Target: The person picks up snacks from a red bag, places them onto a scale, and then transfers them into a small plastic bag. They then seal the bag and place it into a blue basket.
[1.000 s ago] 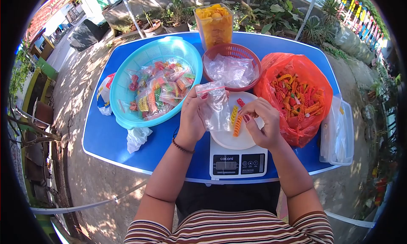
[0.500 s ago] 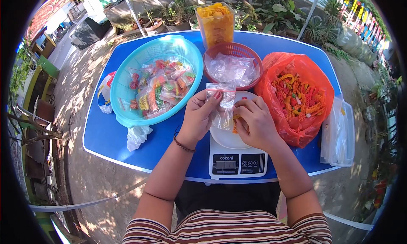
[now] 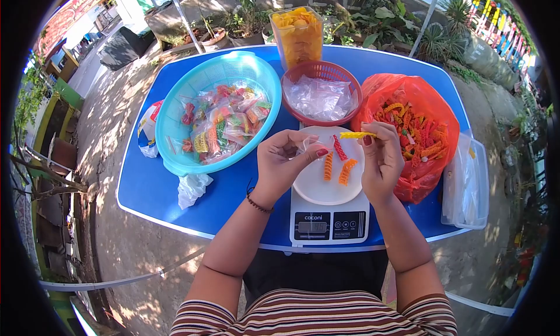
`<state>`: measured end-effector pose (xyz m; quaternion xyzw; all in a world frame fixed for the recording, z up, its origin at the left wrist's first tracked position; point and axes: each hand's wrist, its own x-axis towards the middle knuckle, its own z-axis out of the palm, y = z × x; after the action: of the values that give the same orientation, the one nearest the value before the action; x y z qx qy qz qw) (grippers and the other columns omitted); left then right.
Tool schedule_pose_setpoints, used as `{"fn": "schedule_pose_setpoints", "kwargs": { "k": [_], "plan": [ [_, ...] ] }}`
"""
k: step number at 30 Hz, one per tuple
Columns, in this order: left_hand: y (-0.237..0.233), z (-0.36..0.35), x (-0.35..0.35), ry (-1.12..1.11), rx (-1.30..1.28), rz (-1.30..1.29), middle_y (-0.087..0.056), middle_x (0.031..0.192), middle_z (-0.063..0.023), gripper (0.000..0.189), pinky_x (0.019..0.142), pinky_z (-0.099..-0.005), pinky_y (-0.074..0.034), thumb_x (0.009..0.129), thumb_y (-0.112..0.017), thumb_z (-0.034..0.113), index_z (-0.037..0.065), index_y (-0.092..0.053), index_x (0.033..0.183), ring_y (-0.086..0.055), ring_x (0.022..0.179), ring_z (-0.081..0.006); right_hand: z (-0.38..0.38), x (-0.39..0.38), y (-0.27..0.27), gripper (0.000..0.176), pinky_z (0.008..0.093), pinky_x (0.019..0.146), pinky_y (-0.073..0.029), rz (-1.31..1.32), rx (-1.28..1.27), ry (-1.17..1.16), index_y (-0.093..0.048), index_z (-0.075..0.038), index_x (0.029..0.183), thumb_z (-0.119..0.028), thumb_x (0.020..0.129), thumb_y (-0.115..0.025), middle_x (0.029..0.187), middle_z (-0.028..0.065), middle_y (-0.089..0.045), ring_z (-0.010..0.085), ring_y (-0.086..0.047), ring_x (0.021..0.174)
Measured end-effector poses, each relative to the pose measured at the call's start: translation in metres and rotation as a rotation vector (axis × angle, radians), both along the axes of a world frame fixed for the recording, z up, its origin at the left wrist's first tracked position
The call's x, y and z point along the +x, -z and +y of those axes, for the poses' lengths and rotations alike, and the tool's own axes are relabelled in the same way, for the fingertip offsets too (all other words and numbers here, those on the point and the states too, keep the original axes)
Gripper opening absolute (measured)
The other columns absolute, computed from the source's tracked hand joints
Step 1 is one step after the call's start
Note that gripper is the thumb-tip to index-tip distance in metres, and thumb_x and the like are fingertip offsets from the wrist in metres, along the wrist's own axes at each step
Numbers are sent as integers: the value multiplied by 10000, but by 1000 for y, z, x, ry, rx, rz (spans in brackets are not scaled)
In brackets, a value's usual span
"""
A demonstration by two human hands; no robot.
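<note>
Above the left side of the scale's round white plate [image 3: 318, 191], my left hand [image 3: 284, 164] is closed on a small clear plastic bag [image 3: 310, 142], seen nearly edge-on. My right hand [image 3: 383, 160] pinches a yellow spiral snack piece [image 3: 351, 135] over the plate's right side. A red twisted piece [image 3: 339, 149] and two orange spiral pieces [image 3: 328, 167] lie on the plate between my hands. The kitchen scale [image 3: 329, 226] faces me; its display digits are too faint to read.
A turquoise basket [image 3: 169, 135] of filled small bags stands left. Behind the scale sit a red basket [image 3: 290, 107] of clear bags and a tub of yellow chips [image 3: 298, 35]. To the right are a red plastic bag [image 3: 417, 181] of spiral snacks and a clear box [image 3: 465, 190].
My hands have moved apart, uncovering the pieces on the plate. My right hand has lifted the yellow piece, and the bag in my left hand has tilted from upright to nearly edge-on.
</note>
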<state>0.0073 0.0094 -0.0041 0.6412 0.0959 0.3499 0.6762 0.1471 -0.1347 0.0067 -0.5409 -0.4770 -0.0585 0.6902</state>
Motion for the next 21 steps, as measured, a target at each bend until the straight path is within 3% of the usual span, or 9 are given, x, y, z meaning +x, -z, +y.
{"fn": "schedule_pose_setpoints", "kwargs": {
  "k": [3, 6, 12, 15, 18, 21],
  "plan": [
    [-4, -5, -1, -8, 101, 72, -767, 971, -114, 262, 764, -239, -588, 846, -820, 6, -19, -693, 1073, -734, 888, -119, 2, -11, -3, 150, 292, 953, -516, 155, 145, -122, -578, 47, 1144, 67, 996, -579, 1131, 133, -607, 145, -627, 1032],
    [-1, -5, 0, -2, 174, 101, -767, 962, -80, 310, 735, -216, -594, 817, -863, 70, -12, -735, 1087, -717, 824, -78, 0, -13, 3, 162, 296, 939, -529, 150, 104, -118, -560, 48, 1118, 76, 971, -622, 1125, 143, -622, 156, -645, 1014],
    [-5, -10, 0, 57, 211, 64, -775, 1003, -105, 318, 742, -227, -595, 834, -846, 61, -22, -738, 1122, -734, 845, -95, -2, -6, 11, 227, 262, 846, -537, 65, 11, -183, -621, 73, 1154, 71, 935, -683, 1022, 140, -674, 166, -666, 954],
    [-8, -12, -3, 108, 207, 71, -766, 1040, -123, 313, 813, -260, -590, 900, -790, 75, -48, -705, 1175, -721, 913, -117, 0, -4, 7, 230, 254, 813, -529, -59, -30, -105, -660, 66, 1148, 82, 921, -692, 979, 126, -685, 151, -664, 929],
    [-6, -14, -1, 109, 120, 43, -777, 966, -96, 231, 745, -239, -590, 948, -737, 99, -31, -737, 1139, -725, 852, -96, 1, -12, 3, 171, 241, 778, -526, 117, -2, -88, -676, 58, 1085, 91, 917, -689, 980, 123, -691, 141, -660, 893],
    [0, -11, 0, 87, 171, 57, -773, 941, -86, 218, 727, -239, -578, 992, -685, 116, -31, -738, 1143, -707, 834, -78, 1, -4, 7, 154, 260, 761, -519, 22, -4, -125, -690, 26, 1039, 68, 893, -716, 962, 123, -693, 172, -660, 861]
  ]
}}
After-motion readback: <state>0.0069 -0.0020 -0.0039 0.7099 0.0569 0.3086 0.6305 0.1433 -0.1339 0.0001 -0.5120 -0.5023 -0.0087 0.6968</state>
